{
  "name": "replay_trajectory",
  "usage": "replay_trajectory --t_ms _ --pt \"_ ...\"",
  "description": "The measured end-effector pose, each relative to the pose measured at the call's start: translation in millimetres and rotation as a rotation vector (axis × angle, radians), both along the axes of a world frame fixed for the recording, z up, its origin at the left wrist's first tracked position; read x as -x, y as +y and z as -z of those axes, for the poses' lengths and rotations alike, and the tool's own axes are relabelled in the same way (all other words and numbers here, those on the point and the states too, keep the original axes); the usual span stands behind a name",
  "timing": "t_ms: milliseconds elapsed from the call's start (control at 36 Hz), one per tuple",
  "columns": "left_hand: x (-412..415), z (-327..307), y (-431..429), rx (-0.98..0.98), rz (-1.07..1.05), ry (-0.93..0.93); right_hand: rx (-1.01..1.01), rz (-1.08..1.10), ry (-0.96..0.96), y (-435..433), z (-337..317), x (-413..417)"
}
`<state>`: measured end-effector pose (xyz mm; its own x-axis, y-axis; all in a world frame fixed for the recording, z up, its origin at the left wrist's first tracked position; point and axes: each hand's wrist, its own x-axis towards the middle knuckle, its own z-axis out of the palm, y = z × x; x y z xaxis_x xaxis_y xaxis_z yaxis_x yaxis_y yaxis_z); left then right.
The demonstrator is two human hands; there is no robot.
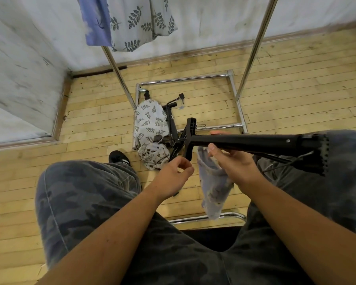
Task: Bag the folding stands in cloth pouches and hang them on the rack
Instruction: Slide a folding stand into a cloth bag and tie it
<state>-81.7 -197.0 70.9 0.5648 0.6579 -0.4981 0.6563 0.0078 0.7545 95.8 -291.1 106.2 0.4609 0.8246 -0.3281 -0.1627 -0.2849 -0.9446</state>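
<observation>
Right grip clamps the folding stand across my lap, lilac pouch dangling empty beneath; left grip curled nearby, can't tell if holding; two pouches already on the rack; floor pile left to do, I reckon

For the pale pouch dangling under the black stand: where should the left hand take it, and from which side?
Take the pouch at its upper hem, on the edge nearest the left hand, coming from the left. It hangs limp from the right hand, which also grips the folding stand, so only that top edge looks taut; lower cloth would probably bunch.
</observation>
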Motion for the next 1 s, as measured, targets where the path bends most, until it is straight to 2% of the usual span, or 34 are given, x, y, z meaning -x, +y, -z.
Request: replay_trajectory --t_ms 139,306,444,556,667,833,889,1000 --pt "3 12 1 0.007 0.011 0.085 0.005 0.024 0.049 2 -3 -4" --pt "0 12 6 0.119 0.007 -0.013 0.001 0.026 0.075 5 -9 -9" --pt "-2 5 8 0.242 0.009 -0.089 -0.078 0.043 0.254 8 -17 -14" --pt "-5 3 2 0.128 0.092 -0.127 -0.032 0.069 0.352 6 -16 -15" --pt "-10 -1 0 0.072 0.12 -0.211 -0.018 0.018 0.329 5 -15 -12" --pt "-10 1 0 -0.113 0.254 -0.185 -0.075 0.011 0.367 7 -21 -12" --pt "-10 3 0 -0.075 0.236 -0.169 -0.088 0.026 0.308 8 -18 -12" --pt "-7 -7 1 0.12 0.186 -0.148 -0.086 0.066 0.274 9 -15 -16"
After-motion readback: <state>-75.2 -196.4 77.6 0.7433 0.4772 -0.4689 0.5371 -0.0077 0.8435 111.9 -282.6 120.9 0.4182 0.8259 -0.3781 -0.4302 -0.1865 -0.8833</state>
